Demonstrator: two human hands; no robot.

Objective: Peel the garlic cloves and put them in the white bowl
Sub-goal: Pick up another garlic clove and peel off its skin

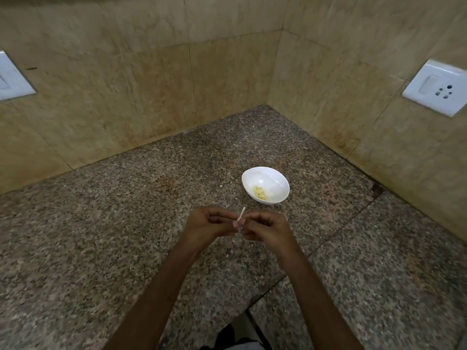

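Observation:
A white bowl (274, 179) stands on the granite counter (126, 223) and holds several pale peeled garlic cloves (259, 192). Just in front of the bowl my two hands meet above the counter. My left hand (206, 224) and my right hand (265, 227) both pinch one small garlic clove (240, 224) between their fingertips. A thin strip of pale skin (65, 213) sticks up from the clove. Most of the clove is hidden by my fingers.
The counter fills a corner between two beige tiled walls. A white switch and socket plate (438, 87) sits on the right wall, another white plate (11, 77) on the left wall. The counter's front edge runs near my forearms at the bottom.

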